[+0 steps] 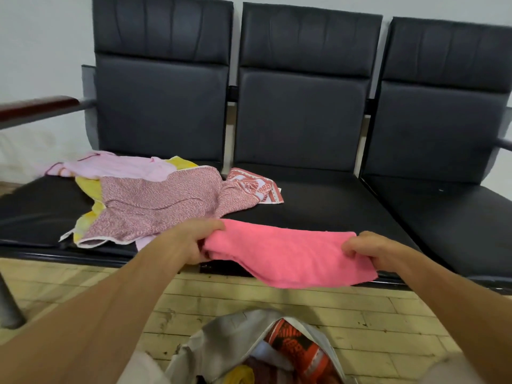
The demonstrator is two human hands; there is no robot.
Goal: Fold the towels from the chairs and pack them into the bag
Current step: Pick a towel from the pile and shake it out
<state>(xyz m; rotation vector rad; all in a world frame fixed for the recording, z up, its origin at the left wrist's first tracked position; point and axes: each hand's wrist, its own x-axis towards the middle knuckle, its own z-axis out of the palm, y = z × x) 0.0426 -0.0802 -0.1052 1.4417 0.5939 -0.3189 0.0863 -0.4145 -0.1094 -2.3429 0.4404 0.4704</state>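
at the bottom edge the bag (221,333) is gaping open on the floor (374,314), folded cloth inside. beyond it the pink towel (288,256) is hanging over the front of the middle seat (327,206), its long axis running left to right between the hands (each equally near an end). the left hand (191,242) and right hand (368,249) are pinching a short end each, fingers curled tight. farther back, unfolded towels (155,206) are lying on the left chair (33,206).

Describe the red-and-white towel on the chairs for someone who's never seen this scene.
Find the row of three black chairs against the wall. On the middle seat, at its back left corner, lies the red-and-white towel, beside the speckled pink cloth. Unlike its neighbours, it carries a bold red pattern on white.
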